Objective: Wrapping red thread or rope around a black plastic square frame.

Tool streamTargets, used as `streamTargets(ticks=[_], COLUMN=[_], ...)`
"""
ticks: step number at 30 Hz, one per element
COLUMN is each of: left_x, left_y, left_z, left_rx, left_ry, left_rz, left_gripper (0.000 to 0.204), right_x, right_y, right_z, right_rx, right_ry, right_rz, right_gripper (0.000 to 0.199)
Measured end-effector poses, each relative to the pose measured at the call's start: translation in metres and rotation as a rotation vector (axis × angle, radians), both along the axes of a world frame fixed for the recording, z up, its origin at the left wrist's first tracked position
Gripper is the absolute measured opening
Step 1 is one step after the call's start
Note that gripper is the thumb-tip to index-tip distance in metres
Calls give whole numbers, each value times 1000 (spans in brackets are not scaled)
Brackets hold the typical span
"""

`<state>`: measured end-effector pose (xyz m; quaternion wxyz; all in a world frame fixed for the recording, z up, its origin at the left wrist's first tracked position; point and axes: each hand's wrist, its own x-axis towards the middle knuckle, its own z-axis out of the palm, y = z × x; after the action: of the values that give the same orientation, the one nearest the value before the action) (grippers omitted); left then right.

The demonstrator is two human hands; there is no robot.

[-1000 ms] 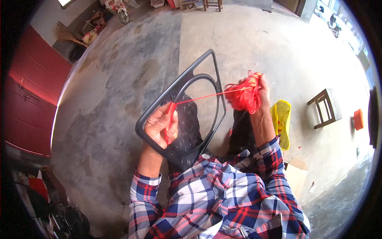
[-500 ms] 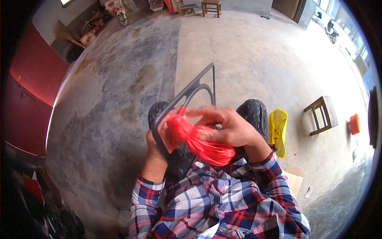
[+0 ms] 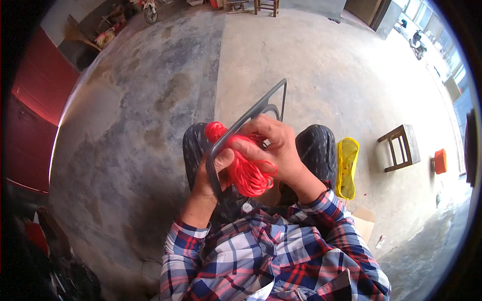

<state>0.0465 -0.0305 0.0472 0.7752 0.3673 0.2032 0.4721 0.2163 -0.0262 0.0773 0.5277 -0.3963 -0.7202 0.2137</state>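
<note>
The left hand [image 3: 203,183], closed round the black frame [image 3: 258,107], should steady it while the right hand [image 3: 282,150], half-curled, holds the red cord [image 3: 248,178] untangled.

Cord bundle [image 3: 249,176] against the frame [image 3: 258,105], stool [image 3: 410,144] farther right.

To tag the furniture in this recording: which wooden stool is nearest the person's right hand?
The stool at picture right, past the yellow object from the right hand; those at the top edge stand much farther off.
</note>
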Motion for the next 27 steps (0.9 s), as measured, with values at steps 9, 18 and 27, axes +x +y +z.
streamTargets(ticks=[9,18,27], left_x=[-30,-8,-35], left_y=[-19,-22,6], left_z=[-69,2,-13], left_rx=[-21,-235,-15], left_ry=[16,-225,-154], left_rz=[14,-316,-203], left_gripper=[46,115,59], right_x=[1,9,43], right_y=[-6,32,-32], right_z=[-68,-70,-67], right_rx=[-1055,-710,-550], right_ry=[1179,1318,1381], right_rz=[724,443,558], right_gripper=[45,38,62])
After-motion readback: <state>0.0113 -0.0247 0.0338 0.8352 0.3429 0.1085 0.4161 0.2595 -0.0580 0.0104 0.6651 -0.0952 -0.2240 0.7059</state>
